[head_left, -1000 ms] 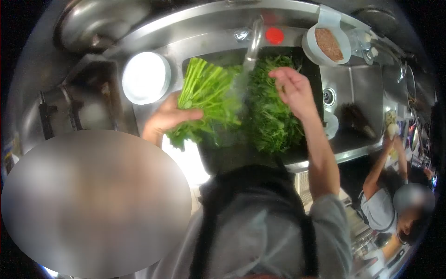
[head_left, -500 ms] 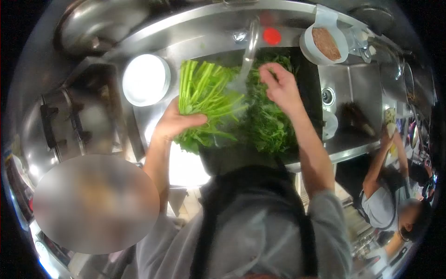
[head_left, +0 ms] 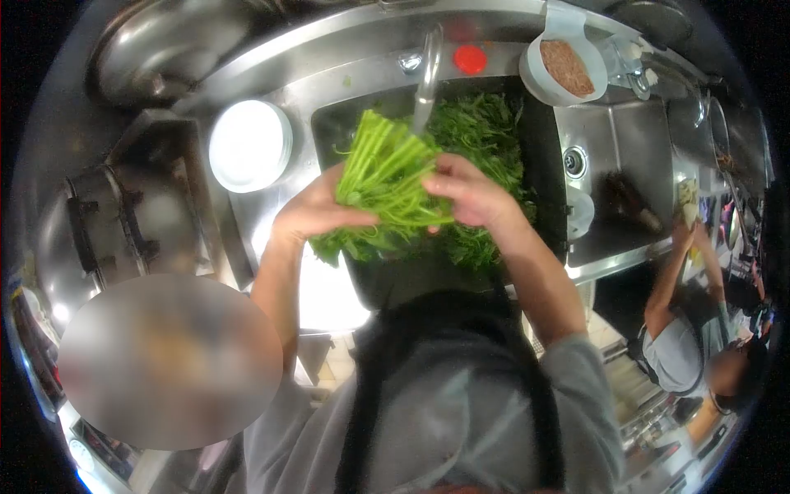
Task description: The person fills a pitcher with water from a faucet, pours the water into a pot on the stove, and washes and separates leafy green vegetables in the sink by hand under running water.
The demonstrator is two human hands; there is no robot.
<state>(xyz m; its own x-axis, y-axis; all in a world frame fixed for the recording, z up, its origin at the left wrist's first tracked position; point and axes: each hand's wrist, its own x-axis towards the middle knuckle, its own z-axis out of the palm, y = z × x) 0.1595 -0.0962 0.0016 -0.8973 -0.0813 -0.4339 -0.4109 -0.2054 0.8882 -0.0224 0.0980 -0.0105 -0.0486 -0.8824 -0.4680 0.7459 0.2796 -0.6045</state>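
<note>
A bunch of leafy greens (head_left: 380,169) with bright green stalks is held over the dark sink (head_left: 395,280), its cut ends pointing up and away. My left hand (head_left: 311,212) is closed round it from the left, thumb across the front. From the right, my right hand (head_left: 469,191) grips the stalks, some of its fingers hidden behind them. More loose leafy greens (head_left: 485,132) lie in the sink beyond and beside my right hand. The metal faucet (head_left: 428,78) reaches down just behind the bunch.
Stacked white plates (head_left: 249,146) stand left of the sink. A red round lid (head_left: 470,59) lies on the back ledge. A white handled container (head_left: 565,70) with brownish contents is at upper right, near a second sink basin (head_left: 625,140). A co-worker (head_left: 679,354) works at far right.
My right hand has come from over the sink greens to the bunch and now grips its stalks. The bunch has shifted slightly right in my left hand.
</note>
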